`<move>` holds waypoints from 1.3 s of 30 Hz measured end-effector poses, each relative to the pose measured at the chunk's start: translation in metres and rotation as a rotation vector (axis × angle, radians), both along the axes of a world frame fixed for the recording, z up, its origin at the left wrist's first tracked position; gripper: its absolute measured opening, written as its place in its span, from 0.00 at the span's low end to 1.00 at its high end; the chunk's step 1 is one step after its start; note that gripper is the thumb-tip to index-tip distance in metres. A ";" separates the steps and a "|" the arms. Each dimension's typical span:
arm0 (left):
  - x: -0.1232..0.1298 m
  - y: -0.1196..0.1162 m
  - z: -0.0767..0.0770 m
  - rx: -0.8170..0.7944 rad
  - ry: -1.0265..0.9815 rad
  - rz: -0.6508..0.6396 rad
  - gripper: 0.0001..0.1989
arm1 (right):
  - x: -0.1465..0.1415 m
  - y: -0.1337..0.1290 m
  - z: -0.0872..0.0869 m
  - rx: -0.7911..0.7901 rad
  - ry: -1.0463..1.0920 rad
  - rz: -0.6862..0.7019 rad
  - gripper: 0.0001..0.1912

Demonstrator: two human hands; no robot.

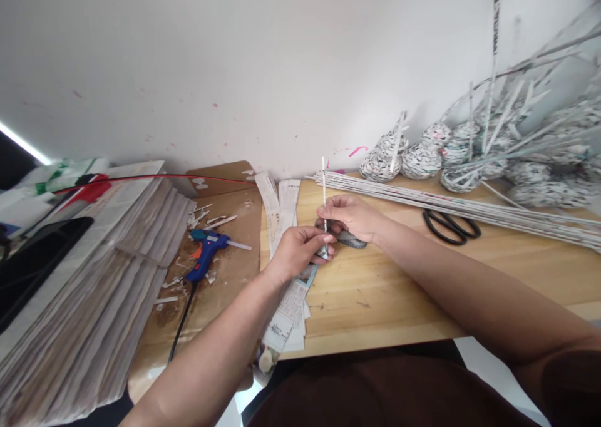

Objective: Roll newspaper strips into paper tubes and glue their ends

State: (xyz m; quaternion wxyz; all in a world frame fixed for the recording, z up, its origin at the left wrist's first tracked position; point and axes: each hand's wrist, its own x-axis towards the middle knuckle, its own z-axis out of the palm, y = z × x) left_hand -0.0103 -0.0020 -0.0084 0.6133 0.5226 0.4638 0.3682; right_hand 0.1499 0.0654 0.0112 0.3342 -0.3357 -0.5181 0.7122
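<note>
A thin white paper stick (323,186) stands nearly upright between both hands. My left hand (305,248) is closed round its lower end, where a small piece of paper shows between the fingers. Just above and to the right, my right hand (345,217) pinches the same stick between thumb and fingers. A dark grey textured object (352,240) lies under my right hand; what it is I cannot tell. Printed paper strips (292,302) lie beneath and beside my left hand on the wooden table (375,314).
A blue glue gun (201,258) lies on brown board among paper scraps. Stacked newspaper (117,277) and a black phone-like object (47,264) are at left. Long paper rods (422,198), black-handled scissors (451,226) and woven paper shapes (422,159) are at right.
</note>
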 end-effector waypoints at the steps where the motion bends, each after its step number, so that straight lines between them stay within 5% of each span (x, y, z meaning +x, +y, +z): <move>1: 0.000 0.000 0.000 -0.005 0.004 0.001 0.17 | 0.000 0.000 0.000 -0.007 0.008 -0.016 0.17; 6: -0.001 0.001 0.002 0.026 0.013 0.027 0.16 | 0.001 0.002 -0.004 0.041 -0.014 0.144 0.13; 11: 0.000 -0.001 0.003 -0.002 0.027 0.013 0.17 | 0.000 0.000 -0.004 0.031 0.024 -0.006 0.16; 15: 0.000 0.000 0.003 0.031 -0.002 0.034 0.16 | 0.001 0.000 -0.003 0.062 -0.012 0.191 0.14; 20: -0.001 0.001 0.002 0.039 -0.015 0.009 0.17 | -0.001 0.000 -0.005 0.030 0.004 0.018 0.16; 25: -0.002 0.001 0.003 0.059 -0.011 0.052 0.17 | 0.001 0.000 -0.003 0.051 0.012 0.209 0.14; 31: -0.001 0.001 0.004 0.024 -0.011 0.004 0.17 | -0.001 0.000 -0.005 0.052 0.060 0.010 0.13; 36: -0.001 0.001 0.002 0.020 -0.005 0.009 0.17 | 0.002 0.001 0.000 0.017 0.065 0.159 0.15; 39: -0.001 0.001 0.001 0.009 -0.005 -0.006 0.17 | 0.001 0.001 0.000 0.014 0.025 0.119 0.12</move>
